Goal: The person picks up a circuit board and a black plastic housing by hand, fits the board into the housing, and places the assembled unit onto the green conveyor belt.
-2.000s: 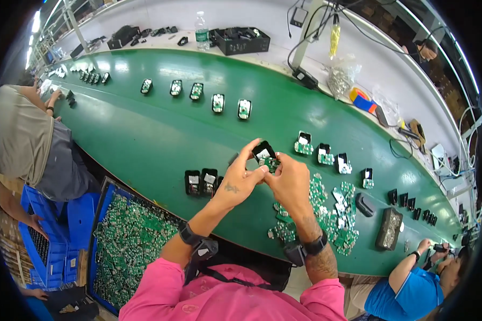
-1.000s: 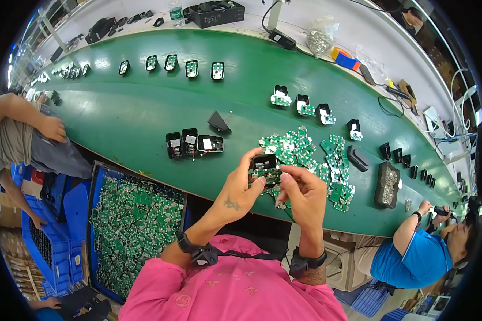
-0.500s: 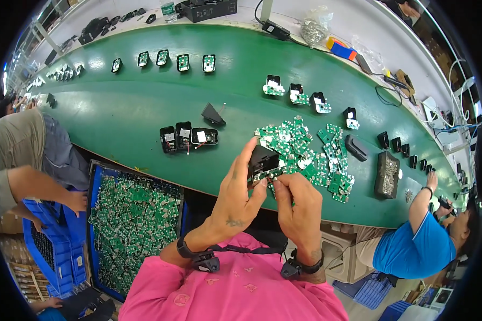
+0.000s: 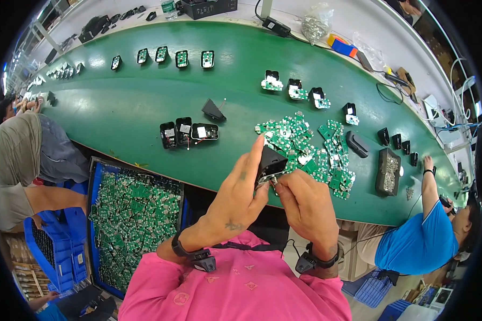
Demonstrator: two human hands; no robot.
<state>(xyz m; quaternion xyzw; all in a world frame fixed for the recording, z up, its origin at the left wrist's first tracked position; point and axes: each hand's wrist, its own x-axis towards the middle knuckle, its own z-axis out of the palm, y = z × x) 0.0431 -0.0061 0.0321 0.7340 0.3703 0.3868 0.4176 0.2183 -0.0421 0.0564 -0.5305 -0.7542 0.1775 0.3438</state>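
Observation:
My left hand [image 4: 234,197] is wrapped round a black plastic housing [image 4: 272,160], its fingers along the left side and the thumb at the lower edge. A small circuit board [image 4: 273,175] shows edge-on at the housing's lower end. Against that edge my right hand [image 4: 309,207] is closed in a pinch; what lies between its fingertips is too small to name. Just beyond both hands lies a loose pile of green circuit boards [image 4: 292,134]. Left of it sit three open black housings [image 4: 183,130] with white labels, plus a wedge-shaped black housing [image 4: 213,111].
Housings with boards [image 4: 207,59] stand in a row along the far side of the green table [image 4: 134,101]. A dark box of small metal parts [image 4: 387,174] sits at right. A blue-edged bin [image 4: 96,184] full of boards is at lower left. Co-workers sit on both sides.
Both hands have shifted slightly right, and the housing has tipped so its board shows more edge-on. The right co-worker's arm has moved, and fewer black housings stand near that hand.

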